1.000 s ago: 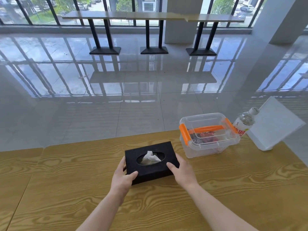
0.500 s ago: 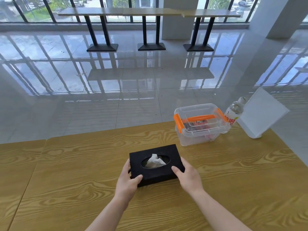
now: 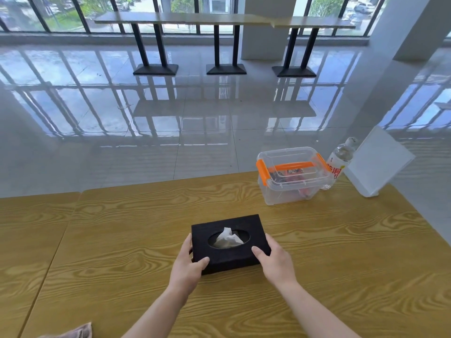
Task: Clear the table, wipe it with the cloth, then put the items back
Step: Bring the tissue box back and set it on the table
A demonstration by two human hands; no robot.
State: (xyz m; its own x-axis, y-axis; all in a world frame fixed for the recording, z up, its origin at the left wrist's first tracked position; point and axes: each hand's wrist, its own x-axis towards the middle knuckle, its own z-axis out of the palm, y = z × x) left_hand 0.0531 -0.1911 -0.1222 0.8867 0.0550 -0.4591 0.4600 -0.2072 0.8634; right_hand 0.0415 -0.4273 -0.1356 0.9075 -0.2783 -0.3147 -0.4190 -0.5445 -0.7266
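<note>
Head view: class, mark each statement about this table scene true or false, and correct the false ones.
1. Both the left hand and the right hand hold the tissue box. True.
2. The bin has blue latches. False: its latches and handle are orange.
3. The bottle stands right of the bin. True.
4. A tissue pokes from the tissue box's opening. True.
5. The white sign lies flat at the centre of the table. False: it stands at the far right edge, beside the bottle.
</note>
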